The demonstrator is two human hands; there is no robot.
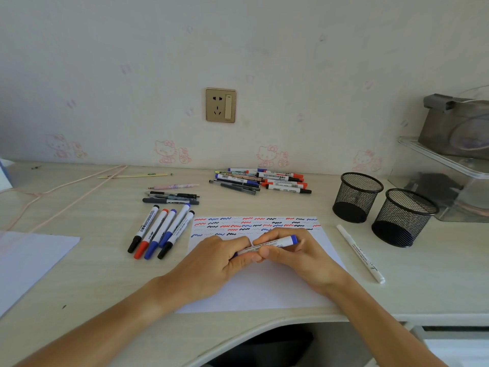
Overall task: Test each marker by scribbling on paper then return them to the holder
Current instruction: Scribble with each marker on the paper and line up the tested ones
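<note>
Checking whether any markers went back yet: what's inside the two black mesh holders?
Nothing shows inside either black wire-mesh cup: through the mesh only dark bases appear. The blue-capped white marker sits in both hands, left and right.

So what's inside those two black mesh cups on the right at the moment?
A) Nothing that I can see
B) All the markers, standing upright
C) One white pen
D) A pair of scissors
A: both mesh cups show only their dark bottoms, while the markers lie on the desk in groups, the white pen lies beside the cups, and both hands hold a blue marker over the paper.
</note>
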